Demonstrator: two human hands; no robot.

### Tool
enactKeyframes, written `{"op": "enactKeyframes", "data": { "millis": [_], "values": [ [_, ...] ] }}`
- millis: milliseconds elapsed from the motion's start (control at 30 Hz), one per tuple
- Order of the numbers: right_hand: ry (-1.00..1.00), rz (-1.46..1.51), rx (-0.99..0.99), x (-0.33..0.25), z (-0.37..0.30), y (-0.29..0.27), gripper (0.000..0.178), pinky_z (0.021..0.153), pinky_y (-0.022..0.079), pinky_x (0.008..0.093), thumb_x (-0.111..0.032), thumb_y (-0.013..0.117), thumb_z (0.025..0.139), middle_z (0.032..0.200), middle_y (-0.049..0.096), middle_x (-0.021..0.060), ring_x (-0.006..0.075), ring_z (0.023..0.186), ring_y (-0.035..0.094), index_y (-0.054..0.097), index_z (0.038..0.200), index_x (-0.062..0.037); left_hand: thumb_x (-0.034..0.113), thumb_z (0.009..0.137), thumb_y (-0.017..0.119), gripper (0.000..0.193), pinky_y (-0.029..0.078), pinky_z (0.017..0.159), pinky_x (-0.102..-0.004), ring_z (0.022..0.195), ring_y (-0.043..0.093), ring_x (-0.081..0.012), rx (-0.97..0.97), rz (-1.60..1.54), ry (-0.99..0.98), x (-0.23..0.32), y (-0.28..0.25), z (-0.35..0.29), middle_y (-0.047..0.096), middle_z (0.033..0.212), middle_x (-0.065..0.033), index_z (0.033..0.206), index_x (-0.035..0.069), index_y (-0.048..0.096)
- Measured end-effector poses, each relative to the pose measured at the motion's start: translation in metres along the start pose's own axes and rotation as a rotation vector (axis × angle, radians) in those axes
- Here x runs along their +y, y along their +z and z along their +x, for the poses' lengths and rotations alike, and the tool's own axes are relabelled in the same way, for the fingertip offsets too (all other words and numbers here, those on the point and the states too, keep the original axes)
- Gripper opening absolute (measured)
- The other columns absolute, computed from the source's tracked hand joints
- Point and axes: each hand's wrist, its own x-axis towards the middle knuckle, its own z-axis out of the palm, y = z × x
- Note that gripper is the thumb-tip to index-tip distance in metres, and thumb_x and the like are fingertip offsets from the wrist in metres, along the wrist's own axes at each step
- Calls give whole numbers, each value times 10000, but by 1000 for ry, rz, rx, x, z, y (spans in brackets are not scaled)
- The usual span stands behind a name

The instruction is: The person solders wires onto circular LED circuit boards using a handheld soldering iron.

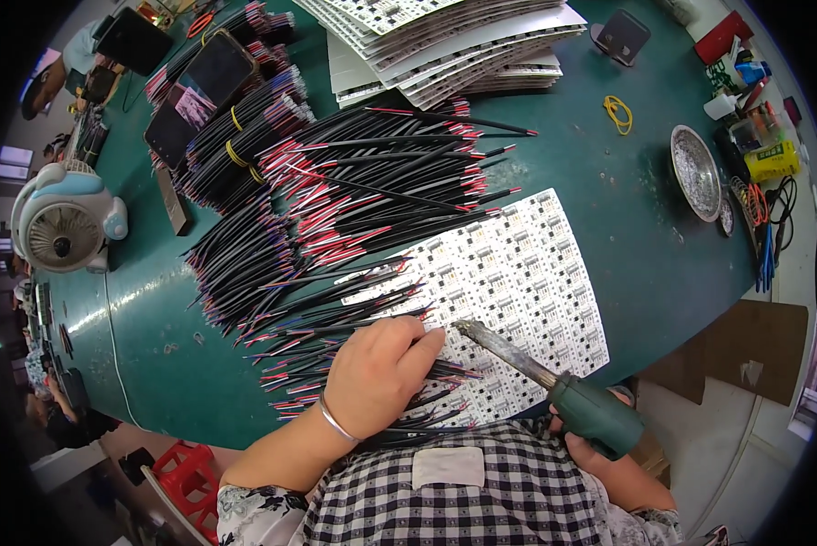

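Left hand (377,369) had its fingers bunched over the white circuit panel (545,273), but I couldn't tell if they were pinching a wire. The panel was flat and thin, dotted with rows of tiny black chips, and sat by the worktop's near edge (668,273). Right hand (583,444) was wrapped around the chunky green plastic handle of a soldering iron (518,359), its crusty metal tip right by the left fingertips; couldn't tell if it was touching the panel. Skinny black-sleeved wires (327,291) with stripped-back coloured ends fanned over the panel's left side, and a big messy pile of red-and-white-tipped leads (390,177) lay just beyond. Stacked white sheets (454,59) were at the far edge, and a round, scuffed metal dish (697,173) sat near the right edge.
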Motion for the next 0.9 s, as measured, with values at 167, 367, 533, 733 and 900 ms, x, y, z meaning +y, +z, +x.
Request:
{"op": "enactKeyframes", "data": {
  "millis": [167,367,533,733,900],
  "values": [
    [-59,31,-62,4,0,-3,234,655,542,333,-100,655,783,908,684,116,270,744,677,680,1000,-19,8,647,650,346,515,637,-336,776,606,-250,14,-35,7,-4,1,2,595,887,-78,985,64,698],
    [-74,37,-89,0,5,-3,254,660,541,330,-95,654,784,909,680,117,265,743,677,673,1023,-10,5,673,630,294,519,627,-332,769,612,-247,26,-60,-14,-4,1,3,604,874,-72,949,72,704],
    [-120,-37,-31,-1,9,3,266,694,516,295,-268,678,849,774,685,53,171,740,671,682,952,-23,4,677,628,286,519,626,-329,766,612,-246,37,-59,-16,-4,2,3,605,871,-72,945,72,703],
    [-151,-132,-95,-8,10,-6,271,685,557,330,-60,651,755,947,697,121,270,779,691,686,1020,-21,6,676,627,289,515,625,-331,761,612,-245,36,-52,-6,-4,1,2,604,870,-71,946,71,707],
    [-168,-110,-110,-5,8,-7,285,697,558,337,-56,660,740,964,696,121,270,790,691,689,1023,-31,35,678,641,305,508,625,-330,764,609,-240,31,-43,43,-6,2,1,603,873,-71,974,61,709]
  ]
}}
